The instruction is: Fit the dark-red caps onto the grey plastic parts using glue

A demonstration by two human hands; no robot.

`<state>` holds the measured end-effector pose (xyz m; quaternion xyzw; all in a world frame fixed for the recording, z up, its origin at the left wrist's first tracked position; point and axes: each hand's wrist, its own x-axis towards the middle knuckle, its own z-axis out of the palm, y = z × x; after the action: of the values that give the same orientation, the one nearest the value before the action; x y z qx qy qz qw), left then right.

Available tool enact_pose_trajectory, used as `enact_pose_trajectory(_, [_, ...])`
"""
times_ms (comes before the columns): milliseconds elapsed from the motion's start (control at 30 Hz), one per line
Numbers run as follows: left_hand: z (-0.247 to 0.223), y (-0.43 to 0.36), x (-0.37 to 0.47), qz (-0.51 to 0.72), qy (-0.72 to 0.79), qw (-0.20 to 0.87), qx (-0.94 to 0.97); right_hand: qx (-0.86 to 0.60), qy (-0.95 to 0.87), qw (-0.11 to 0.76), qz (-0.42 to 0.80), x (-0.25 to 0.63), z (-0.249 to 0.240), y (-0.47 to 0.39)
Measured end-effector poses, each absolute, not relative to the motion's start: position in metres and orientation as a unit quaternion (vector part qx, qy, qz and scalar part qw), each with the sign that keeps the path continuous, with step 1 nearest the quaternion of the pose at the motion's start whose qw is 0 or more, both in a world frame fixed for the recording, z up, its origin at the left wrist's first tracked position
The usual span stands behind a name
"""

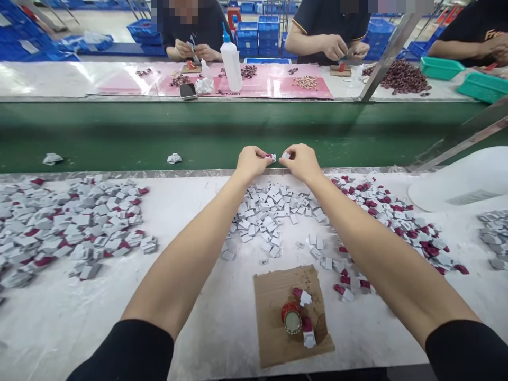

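Both my arms reach out to the far edge of the white table. Between thumb and fingertips, my left hand (252, 161) pinches a small maroon-and-white plastic part (272, 157). Just to its right, my right hand (303, 162) pinches a small light-grey plastic piece (286, 155). A narrow gap separates the two pieces. Below my hands lies a pile of light-grey plastic pieces (265, 209). Nearer to me, a cardboard piece (270, 338) carries a red bottle cap (292, 318) and two maroon-and-grey parts (308, 338).
Heaps of maroon-and-grey parts lie left (79, 222) and right (400, 222). A white container (460, 180) stands at the right. Beyond runs a green conveyor belt (119, 132), with a slanted metal post (391, 55). Co-workers sit opposite near a white squeeze bottle (231, 66).
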<state>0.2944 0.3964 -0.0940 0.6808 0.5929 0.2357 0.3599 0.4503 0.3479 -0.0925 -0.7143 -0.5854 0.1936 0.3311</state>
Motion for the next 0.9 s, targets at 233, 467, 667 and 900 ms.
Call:
enact_pose_trajectory(233, [-0.088, 0.386, 0.305, 0.191, 0.577, 0.327, 0.724, -0.708, -0.544, 0.388, 0.229, 0.484, -0.058, 0.238])
enact_pose_trajectory(467, [-0.070, 0.289, 0.267, 0.082, 0.406, 0.155, 0.897, -0.683, -0.416, 0.436, 0.414, 0.487, -0.059, 0.097])
enact_pose_trajectory(667, [-0.081, 0.267, 0.264, 0.048, 0.381, 0.062, 0.921, -0.638, -0.293, 0.507, 0.500, 0.464, -0.071, 0.061])
enact_pose_trajectory(900, [-0.075, 0.256, 0.262, 0.120, 0.365, 0.066, 0.921, -0.610, -0.303, 0.544, 0.490, 0.451, -0.075, 0.046])
